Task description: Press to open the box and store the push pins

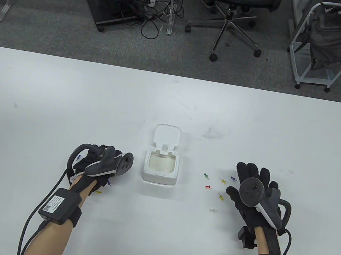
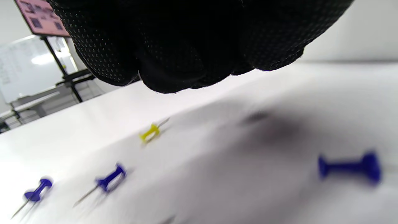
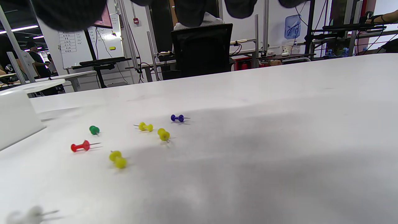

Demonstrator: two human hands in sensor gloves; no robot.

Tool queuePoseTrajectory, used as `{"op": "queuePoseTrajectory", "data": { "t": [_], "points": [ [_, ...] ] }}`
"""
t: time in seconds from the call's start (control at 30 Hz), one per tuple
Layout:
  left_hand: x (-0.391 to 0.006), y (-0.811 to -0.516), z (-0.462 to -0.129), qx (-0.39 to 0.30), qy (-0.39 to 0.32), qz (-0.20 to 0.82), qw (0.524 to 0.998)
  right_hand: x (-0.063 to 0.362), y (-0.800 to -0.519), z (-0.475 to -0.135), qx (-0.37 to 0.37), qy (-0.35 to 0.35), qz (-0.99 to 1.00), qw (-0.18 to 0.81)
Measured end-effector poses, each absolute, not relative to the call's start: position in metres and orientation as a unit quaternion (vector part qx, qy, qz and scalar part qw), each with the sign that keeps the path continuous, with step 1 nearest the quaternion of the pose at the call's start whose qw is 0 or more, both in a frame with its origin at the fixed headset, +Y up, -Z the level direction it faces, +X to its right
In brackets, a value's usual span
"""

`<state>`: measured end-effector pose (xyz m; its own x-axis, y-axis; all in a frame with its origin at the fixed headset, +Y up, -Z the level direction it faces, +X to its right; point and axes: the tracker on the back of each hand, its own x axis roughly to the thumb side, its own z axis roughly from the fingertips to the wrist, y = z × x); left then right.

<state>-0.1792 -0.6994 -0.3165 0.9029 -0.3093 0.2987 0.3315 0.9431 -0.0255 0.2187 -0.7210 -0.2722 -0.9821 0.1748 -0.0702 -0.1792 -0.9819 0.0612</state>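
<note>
On the table, the box stood open between both hands; pins lay beside the flat, empty right hand. Left hand curled, its grip unclear. Next: pinching pins.

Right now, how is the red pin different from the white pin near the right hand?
The red pin is bright and easy to spot, while the white pin almost blends into the white table. The red pin lies closer to the open box; the white pin lies nearer the table's front edge. Both lie on their sides, loose on the table, left of the right hand, not yet stored.
</note>
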Motion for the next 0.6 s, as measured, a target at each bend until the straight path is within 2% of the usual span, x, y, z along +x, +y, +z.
{"op": "queuePoseTrajectory", "data": {
  "t": [0.23,0.6],
  "points": [
    [-0.149,-0.674,-0.321,-0.011,-0.17,-0.138,0.976,0.218,-0.721,-0.273,-0.031,0.033,0.995,0.091],
    [-0.094,-0.667,-0.334,-0.011,-0.206,-0.122,0.971,0.217,-0.722,-0.272,-0.027,0.036,0.995,0.086]
  ]
}}
